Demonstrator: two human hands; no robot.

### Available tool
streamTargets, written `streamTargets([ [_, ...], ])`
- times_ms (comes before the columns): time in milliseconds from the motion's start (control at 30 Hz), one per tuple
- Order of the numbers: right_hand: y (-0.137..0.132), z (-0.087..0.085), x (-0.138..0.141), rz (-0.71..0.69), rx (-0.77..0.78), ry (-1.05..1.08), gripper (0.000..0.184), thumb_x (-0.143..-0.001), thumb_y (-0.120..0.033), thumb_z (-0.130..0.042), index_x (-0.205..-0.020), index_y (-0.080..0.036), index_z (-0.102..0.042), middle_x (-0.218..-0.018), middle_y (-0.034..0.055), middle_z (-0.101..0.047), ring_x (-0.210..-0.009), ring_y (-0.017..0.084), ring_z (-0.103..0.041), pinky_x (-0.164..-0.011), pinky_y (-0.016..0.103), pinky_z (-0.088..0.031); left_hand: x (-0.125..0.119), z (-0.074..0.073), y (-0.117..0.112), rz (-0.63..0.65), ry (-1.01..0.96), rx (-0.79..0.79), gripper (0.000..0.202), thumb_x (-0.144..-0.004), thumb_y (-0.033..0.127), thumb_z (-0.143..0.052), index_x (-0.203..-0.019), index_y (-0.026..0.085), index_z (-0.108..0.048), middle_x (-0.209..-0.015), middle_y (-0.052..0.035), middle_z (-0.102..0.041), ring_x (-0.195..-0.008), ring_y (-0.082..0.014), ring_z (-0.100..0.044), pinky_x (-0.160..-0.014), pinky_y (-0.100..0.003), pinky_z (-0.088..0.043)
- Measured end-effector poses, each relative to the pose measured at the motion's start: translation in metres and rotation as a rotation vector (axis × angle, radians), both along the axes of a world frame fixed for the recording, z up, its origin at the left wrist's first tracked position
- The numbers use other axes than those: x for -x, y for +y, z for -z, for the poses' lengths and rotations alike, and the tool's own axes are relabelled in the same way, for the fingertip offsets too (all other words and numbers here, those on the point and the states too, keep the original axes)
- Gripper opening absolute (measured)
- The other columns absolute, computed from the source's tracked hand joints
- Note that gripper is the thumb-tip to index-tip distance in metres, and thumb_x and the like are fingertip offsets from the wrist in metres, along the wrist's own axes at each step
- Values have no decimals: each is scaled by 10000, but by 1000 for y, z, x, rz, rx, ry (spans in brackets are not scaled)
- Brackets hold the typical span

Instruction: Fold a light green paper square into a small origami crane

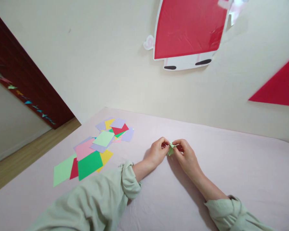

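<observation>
Light-green folded paper is pinched by fingertips of both your left hand and right hand, neither nearer, toward the tabletop's far edge, right of the loose sheets; long axis indistinct.

Paper sheets: spread in overlap on the left part of the table, left of the left hand. Small paper piece: held between the left hand and the right hand, over the table. Wall: set directly behind the table. Wall figure: mounted on the wall, above the hands. Second wall piece: placed right of the figure. Floor: exposed left of the table.
</observation>
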State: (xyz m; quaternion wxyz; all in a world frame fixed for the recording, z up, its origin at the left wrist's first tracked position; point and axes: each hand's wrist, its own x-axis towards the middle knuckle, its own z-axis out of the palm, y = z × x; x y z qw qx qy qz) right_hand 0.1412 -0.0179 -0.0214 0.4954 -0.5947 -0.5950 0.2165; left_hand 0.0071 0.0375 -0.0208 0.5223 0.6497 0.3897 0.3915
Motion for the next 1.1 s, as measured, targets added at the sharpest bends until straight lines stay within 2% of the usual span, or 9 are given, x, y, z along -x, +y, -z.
streamTargets([
  [100,-1,-3,1,45,-7,-36,79,-847,-262,-529,-887,-204,-564,-906,44,-580,-754,183,-566,-685,333,-478,-2,4,4,-35,-47,32,63,-739,112,-577,-754,170,-557,-727,21,-591,-708,-114,-564,-687,-229,-455],
  [333,0,-7,-1,44,-12,-100,73,-844,-228,-503,-807,-209,-563,-798,27,-580,-745,187,-541,-664,312,-430,-1,6,3,25,-18,-9,22,-773,169,-583,-789,173,-568,-752,18,-608,-727,-120,-581,-699,-232,-464],
  [467,0,-7,-2,53,4,-95,106,-868,-251,-494,-799,-209,-563,-779,19,-572,-727,181,-537,-652,304,-421,1,4,0,86,28,-108,82,-842,227,-536,-841,181,-604,-800,5,-636,-768,-135,-591,-732,-246,-461],
  [633,0,-6,-3,62,12,-105,122,-876,-249,-494,-778,-211,-555,-747,5,-557,-703,174,-530,-647,295,-409,4,2,0,103,119,-249,178,-894,257,-480,-844,188,-637,-808,-4,-640,-774,-144,-571,-737,-248,-437],
  [933,0,-2,-4,46,6,-167,103,-871,-228,-493,-804,-212,-569,-784,20,-578,-733,182,-536,-670,300,-407,5,3,1,126,152,-254,161,-880,263,-507,-842,194,-648,-793,-5,-656,-744,-154,-580,-715,-256,-443],
  [1100,1,-3,-6,57,9,-183,101,-863,-223,-491,-795,-213,-565,-768,17,-580,-715,181,-538,-660,302,-409,7,1,1,156,252,-374,171,-896,248,-489,-893,210,-656,-833,-21,-664,-774,-170,-582,-731,-272,-441],
])
